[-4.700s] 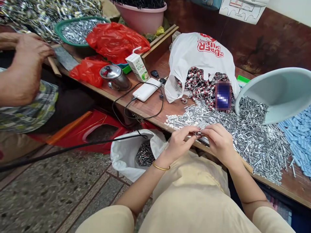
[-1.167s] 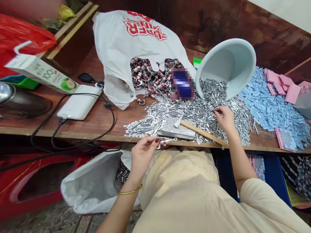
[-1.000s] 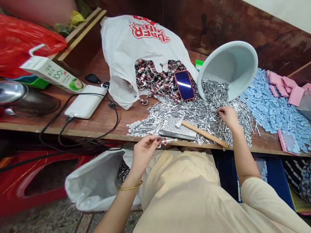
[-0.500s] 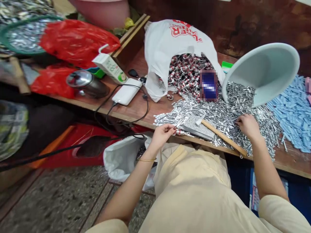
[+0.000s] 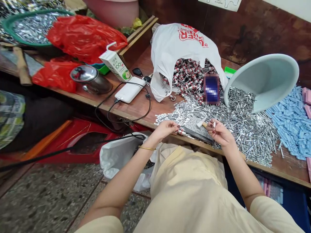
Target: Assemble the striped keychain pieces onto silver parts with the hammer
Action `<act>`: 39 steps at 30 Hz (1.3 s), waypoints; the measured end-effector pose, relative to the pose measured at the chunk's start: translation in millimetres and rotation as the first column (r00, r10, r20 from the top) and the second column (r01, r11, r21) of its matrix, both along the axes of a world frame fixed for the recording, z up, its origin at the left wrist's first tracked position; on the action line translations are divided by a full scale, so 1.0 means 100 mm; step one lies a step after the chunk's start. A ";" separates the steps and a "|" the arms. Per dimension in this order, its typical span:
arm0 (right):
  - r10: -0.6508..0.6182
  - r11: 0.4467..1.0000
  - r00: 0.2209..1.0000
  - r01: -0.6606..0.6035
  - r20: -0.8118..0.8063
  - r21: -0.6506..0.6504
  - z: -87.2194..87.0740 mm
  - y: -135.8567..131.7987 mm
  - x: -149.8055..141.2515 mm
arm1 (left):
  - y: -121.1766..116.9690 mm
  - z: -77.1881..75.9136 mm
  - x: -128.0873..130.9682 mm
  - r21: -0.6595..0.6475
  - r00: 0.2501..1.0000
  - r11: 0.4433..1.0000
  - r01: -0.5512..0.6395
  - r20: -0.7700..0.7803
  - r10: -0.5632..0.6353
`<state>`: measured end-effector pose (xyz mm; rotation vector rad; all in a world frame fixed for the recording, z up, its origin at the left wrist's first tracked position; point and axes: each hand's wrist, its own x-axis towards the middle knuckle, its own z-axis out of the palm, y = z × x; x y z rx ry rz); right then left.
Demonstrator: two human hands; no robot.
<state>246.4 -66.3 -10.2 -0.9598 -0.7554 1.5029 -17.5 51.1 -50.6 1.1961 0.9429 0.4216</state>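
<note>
Work spot: from between the hands, the white printed bag (image 5: 167, 45) of red-banded parts sits at 12 o'clock, phone (image 5: 211, 90) at 1, tipped pale tub (image 5: 274, 85) at 2, blue pieces (image 5: 293, 129) at 3.
Mug side: power bank (image 5: 131, 91) and steel mug (image 5: 91, 81) at 10, white sack (image 5: 116, 155) below table level at 8.
In the way: the hammer (image 5: 201, 122) lies across the speckled slab (image 5: 190, 123); the right hand (image 5: 220, 133) covers part of its handle.
Red-banded piece (image 5: 180, 130): at the table edge, pinched narrowly in the left hand's (image 5: 167, 128) fingertips.
Small silvery piece (image 5: 214, 124): pinched between right thumb and fingers, held up.
Since half a second ago: the right hand has moved from the metal heap (image 5: 252, 137) toward 9 o'clock; the left keeps its pinch.
</note>
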 end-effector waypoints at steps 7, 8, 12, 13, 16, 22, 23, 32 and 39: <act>0.129 0.984 0.952 -0.157 -0.278 -0.081 0.07 0.04 -0.22 | 0.00 0.04 0.05 -0.068 0.998 0.998 0.006 -0.056 -0.010; 0.134 0.986 0.972 -0.150 -0.193 -0.073 0.08 0.07 -0.23 | 0.01 0.03 0.06 -0.073 0.998 0.997 0.001 -0.057 -0.005; 0.126 0.991 0.920 -0.135 0.370 -0.004 0.07 0.29 -0.34 | 0.00 0.00 0.07 -0.072 0.999 0.997 -0.006 -0.053 0.002; 0.142 0.985 0.852 -0.170 0.503 0.011 0.06 0.36 -0.39 | 0.00 -0.01 0.07 -0.067 0.999 0.998 -0.006 -0.049 0.003; 0.154 0.946 0.572 -0.320 0.806 0.046 0.01 0.53 -0.55 | 0.00 -0.05 0.07 -0.042 0.999 0.999 -0.006 -0.035 0.005; -0.015 0.902 0.231 -0.417 0.973 0.113 -0.16 0.64 -0.70 | 0.01 -0.13 0.05 0.026 0.999 0.999 0.031 -0.022 -0.030; -0.039 0.898 0.224 -0.420 0.974 0.133 -0.20 0.64 -0.71 | 0.01 -0.13 0.05 0.038 0.999 0.999 0.035 -0.021 -0.034; -0.175 0.899 0.207 -0.366 0.963 0.242 -0.35 0.56 -0.73 | 0.03 -0.16 0.03 0.192 0.996 0.978 0.076 -0.065 -0.065; -0.157 0.916 0.146 -0.348 0.977 0.199 -0.33 0.59 -0.75 | 0.03 -0.15 0.03 0.272 0.993 0.960 0.072 -0.113 -0.043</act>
